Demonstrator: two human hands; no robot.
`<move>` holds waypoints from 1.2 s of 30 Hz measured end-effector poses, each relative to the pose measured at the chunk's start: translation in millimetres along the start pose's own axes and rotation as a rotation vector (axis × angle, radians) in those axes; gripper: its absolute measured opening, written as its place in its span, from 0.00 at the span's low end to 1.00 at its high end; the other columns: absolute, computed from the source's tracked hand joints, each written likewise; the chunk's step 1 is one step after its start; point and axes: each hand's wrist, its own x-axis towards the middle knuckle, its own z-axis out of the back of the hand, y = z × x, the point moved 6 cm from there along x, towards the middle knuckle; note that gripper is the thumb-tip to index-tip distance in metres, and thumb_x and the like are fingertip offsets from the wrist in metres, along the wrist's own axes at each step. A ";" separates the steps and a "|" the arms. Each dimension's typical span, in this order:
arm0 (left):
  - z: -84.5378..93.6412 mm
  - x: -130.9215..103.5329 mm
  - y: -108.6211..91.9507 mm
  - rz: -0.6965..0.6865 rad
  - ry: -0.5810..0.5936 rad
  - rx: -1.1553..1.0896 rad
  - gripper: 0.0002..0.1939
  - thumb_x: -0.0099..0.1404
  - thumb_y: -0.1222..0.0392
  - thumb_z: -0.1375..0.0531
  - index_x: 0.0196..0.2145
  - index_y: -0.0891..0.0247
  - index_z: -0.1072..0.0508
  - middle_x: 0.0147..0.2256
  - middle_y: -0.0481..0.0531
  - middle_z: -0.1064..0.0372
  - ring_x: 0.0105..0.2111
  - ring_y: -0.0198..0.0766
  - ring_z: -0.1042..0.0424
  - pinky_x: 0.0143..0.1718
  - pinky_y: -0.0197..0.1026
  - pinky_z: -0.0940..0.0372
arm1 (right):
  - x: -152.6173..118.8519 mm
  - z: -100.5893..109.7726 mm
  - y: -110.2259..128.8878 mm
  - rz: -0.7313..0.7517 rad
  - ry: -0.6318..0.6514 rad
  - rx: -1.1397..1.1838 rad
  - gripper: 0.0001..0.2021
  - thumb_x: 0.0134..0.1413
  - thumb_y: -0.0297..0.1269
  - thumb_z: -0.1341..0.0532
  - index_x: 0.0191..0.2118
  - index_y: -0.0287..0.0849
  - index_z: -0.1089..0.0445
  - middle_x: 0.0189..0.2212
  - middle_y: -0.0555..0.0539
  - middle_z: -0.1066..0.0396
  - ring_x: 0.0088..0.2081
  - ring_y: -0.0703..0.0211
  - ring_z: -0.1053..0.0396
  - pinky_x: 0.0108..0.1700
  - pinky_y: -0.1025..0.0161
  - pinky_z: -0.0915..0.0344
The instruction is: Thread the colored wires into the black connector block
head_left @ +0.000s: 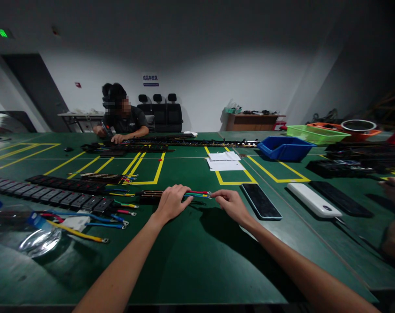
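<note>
L hand (175,201): grips wires (199,194)
R hand (229,203): fingertips nearly closed at wires' ring ends (209,195), can't tell if holding
Phone (260,201): lies flat on worktop (187,265), nr R hand

Workshop, electrical assembly by the look of my head feed. I've got a long green workbench (174,274) marked off with yellow lines (159,168), rows of black socket strips (70,198) at left, color-coded ring-terminal cables (199,194) near the middle. Right side: blue parts bin (283,148), lime-green tray (314,135). Far side, I see a co-worker (131,121) leaning in at the bench, handheld tool (106,128) up. Far wall (197,82) is plain; its Chinese sign (151,78) I read as finished-goods storage area. Lit green sign (2,33) far left, too small to read.
</note>
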 end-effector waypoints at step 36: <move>-0.3 -0.2 -0.2 0.000 0.017 0.008 0.13 0.74 0.50 0.44 0.48 0.59 0.28 0.44 0.51 0.25 0.43 0.43 0.28 0.44 0.46 0.36 | -0.1 -5.3 -6.7 -0.013 0.112 -0.235 0.20 0.51 0.31 0.44 0.46 0.36 0.21 0.18 0.51 0.31 0.21 0.61 0.36 0.27 0.66 0.45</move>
